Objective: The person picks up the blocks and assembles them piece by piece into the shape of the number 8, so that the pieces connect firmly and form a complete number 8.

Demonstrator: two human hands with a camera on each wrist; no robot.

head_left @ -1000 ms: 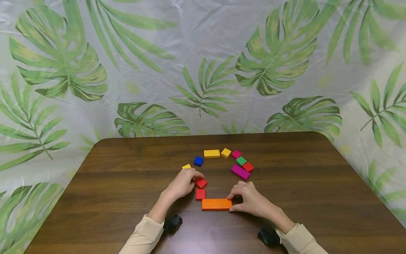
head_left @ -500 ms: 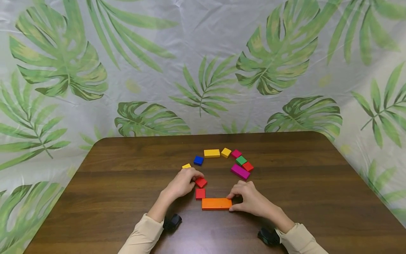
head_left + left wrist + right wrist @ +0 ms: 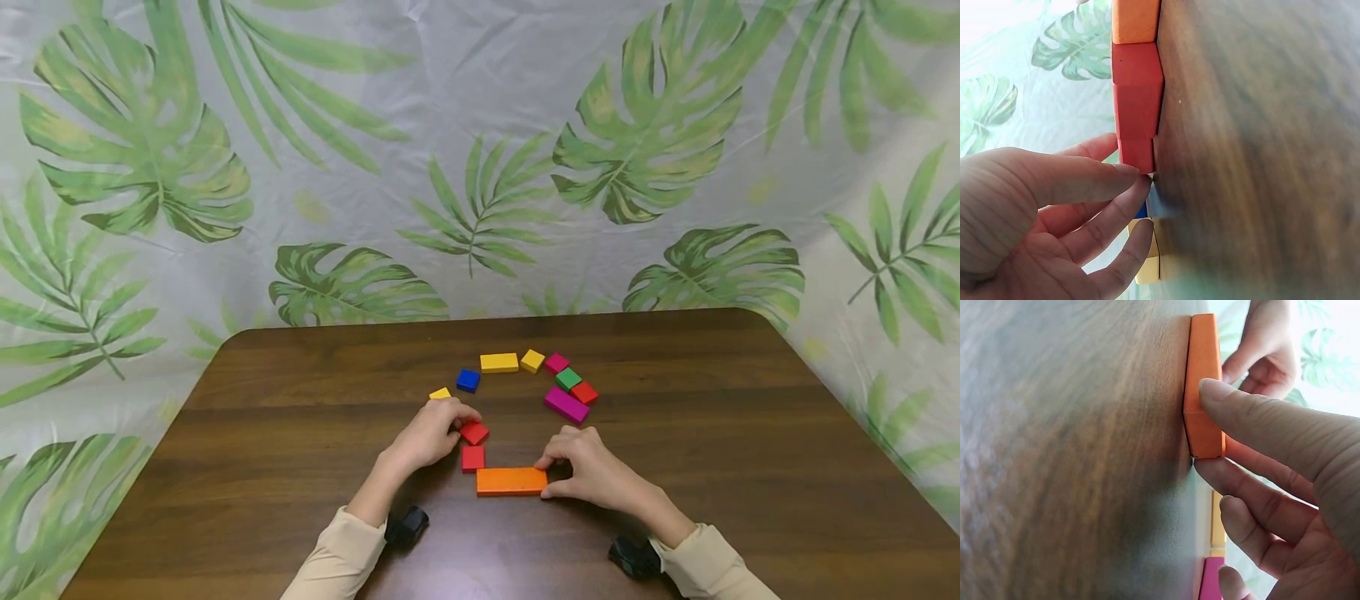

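Observation:
My left hand (image 3: 427, 435) pinches a small red block (image 3: 474, 432) between thumb and fingers; in the left wrist view that red block (image 3: 1136, 155) is partly hidden by the fingertips. A second red block (image 3: 473, 459) lies just below it, close to the left end of a long orange block (image 3: 510, 482). At the orange block's right end, my right hand (image 3: 592, 471) grips it with thumb and fingers. The right wrist view shows the thumb on one side of the orange block (image 3: 1204, 369). Behind my left hand sits a partly covered yellow block (image 3: 440, 394).
On the dark wooden table (image 3: 300, 358), more blocks curve round at the back: a blue block (image 3: 468, 381), a long yellow block (image 3: 499, 363), a small yellow block (image 3: 532, 361), a pink block (image 3: 557, 362), a green block (image 3: 568, 378), a red-orange block (image 3: 584, 393) and a magenta block (image 3: 566, 405).

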